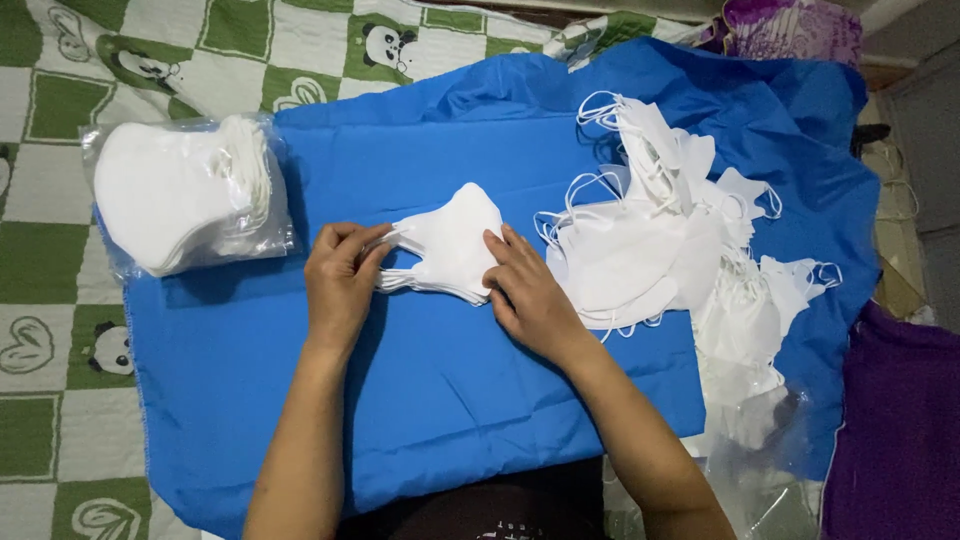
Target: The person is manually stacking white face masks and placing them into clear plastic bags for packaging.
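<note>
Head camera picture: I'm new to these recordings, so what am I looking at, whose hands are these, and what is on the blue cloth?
There is only one picture, taken by a camera worn on a person's head and looking down at their own two bare hands. No machine is involved.

The left hand and the right hand both grip a small stack of white face masks, one at each end, resting on a blue cloth. To the right lies a loose heap of masks with tangled ear loops. To the left sits a clear plastic bag of stacked masks. Under the cloth is a green and white checked panda blanket. Purple fabric shows at the right edge.
</note>
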